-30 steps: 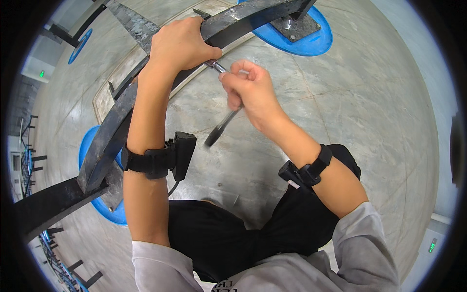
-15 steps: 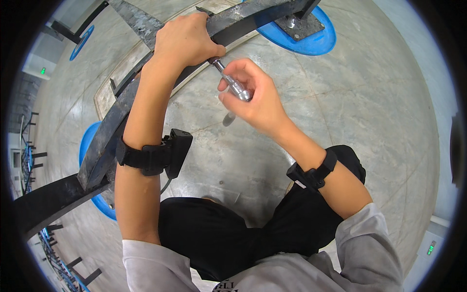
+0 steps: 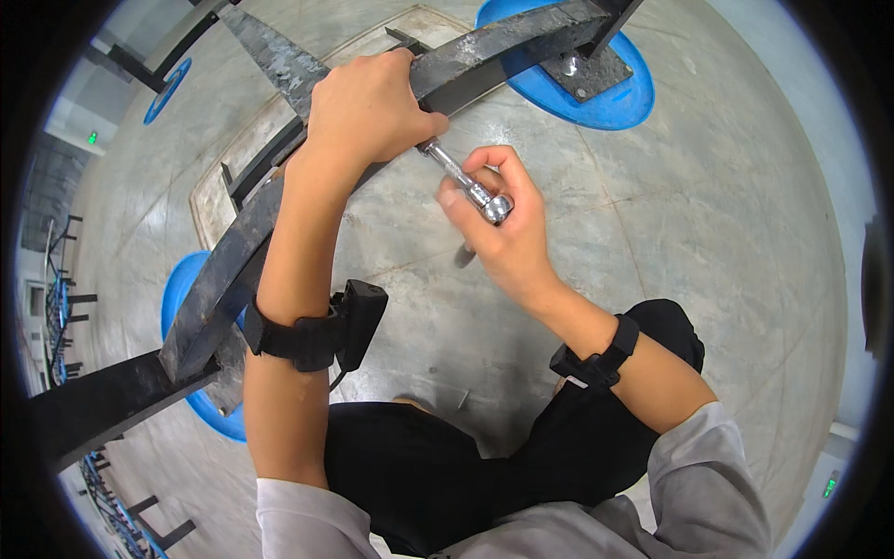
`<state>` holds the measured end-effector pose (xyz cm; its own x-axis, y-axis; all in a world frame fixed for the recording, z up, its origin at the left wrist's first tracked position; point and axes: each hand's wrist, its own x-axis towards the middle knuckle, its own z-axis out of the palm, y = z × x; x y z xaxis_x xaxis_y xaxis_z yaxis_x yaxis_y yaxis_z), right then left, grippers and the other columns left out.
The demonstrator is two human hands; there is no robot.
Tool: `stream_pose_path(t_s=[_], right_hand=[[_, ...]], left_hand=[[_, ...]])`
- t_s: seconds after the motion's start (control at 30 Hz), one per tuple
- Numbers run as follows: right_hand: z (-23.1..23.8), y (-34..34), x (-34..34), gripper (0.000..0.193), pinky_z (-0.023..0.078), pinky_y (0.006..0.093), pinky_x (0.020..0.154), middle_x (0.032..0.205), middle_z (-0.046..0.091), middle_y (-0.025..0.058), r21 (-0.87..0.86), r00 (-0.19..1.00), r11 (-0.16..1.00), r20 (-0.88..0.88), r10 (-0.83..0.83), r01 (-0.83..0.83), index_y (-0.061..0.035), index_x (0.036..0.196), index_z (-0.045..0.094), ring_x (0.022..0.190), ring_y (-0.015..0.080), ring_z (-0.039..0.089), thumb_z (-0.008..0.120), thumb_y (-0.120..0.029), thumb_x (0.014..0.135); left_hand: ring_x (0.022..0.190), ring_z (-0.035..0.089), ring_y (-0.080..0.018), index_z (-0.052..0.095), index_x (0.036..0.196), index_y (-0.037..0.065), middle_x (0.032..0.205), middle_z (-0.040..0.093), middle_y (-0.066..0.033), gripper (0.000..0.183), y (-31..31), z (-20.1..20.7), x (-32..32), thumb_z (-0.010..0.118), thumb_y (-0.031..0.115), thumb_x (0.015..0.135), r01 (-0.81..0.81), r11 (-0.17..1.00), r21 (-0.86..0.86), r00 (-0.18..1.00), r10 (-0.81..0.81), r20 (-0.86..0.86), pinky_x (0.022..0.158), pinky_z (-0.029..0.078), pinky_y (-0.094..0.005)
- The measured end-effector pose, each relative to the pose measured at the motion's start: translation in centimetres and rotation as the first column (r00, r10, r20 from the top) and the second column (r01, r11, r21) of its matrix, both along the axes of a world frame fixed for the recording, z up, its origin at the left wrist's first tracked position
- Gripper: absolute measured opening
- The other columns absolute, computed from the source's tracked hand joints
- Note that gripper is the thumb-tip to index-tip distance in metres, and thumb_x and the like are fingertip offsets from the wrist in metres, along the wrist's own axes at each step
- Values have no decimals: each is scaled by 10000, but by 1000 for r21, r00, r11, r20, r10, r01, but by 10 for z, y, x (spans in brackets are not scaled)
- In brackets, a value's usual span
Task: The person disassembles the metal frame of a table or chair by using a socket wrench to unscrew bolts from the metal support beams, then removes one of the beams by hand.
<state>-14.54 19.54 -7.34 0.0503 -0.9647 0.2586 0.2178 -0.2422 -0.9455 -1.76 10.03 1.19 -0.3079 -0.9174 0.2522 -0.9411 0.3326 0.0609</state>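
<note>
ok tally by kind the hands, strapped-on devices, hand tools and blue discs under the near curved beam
Hands: 2 (left hand, right hand)
Black strapped-on devices: 2
Chrome hand tool: 1
Blue discs under the curved beam: 2
Total: 7

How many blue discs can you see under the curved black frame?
2: one at upper right, beneath a foot plate; one at left, partly covered by the curved black frame. More may be hidden.
</note>
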Motion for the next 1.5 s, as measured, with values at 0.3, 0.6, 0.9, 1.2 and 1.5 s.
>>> stream_pose_path(t_s=[0.3,0.6,0.9,1.2,1.5], right_hand=[[10,3,6,244,290,233,493,732,510,31,353,475,771,877,-75,-530,-82,1065,460,468,75,358,539,-61,834],[4,-13,-18,313,390,355,476,618,531,96,-355,888,934,-444,-124,-47,-49,1045,464,500,261,525,550,29,754],[8,-10,-23,382,425,331,545,693,556,80,-83,937,989,-337,90,-125,-40,1115,387,540,224,513,582,-10,788],[15,3,-5,422,406,271,664,788,516,34,382,780,826,617,106,-415,-44,1177,400,667,91,466,620,-49,817],[7,-3,-13,489,429,354,585,782,524,139,-333,855,943,-486,-181,10,-26,1203,360,646,280,537,586,16,771]], left_hand=[[894,624,-346,600,1124,31,902,657,-179,644,0,5,-4,683,338,564,-33,999,9,998,33,46,787,497,-417],[911,618,-347,602,1124,40,936,651,-186,644,1,7,-6,681,335,557,-17,999,39,1000,17,6,820,485,-406],[915,621,-365,600,1137,52,959,653,-194,667,2,5,-3,685,331,537,-31,999,-19,999,31,10,821,492,-415],[925,618,-365,596,1144,51,971,652,-185,670,-2,5,-5,685,340,547,-37,998,42,999,37,10,813,494,-420],[925,617,-358,612,1103,58,967,655,-172,641,-2,-2,-3,695,367,548,-25,1000,-10,1000,25,-6,808,493,-420]])
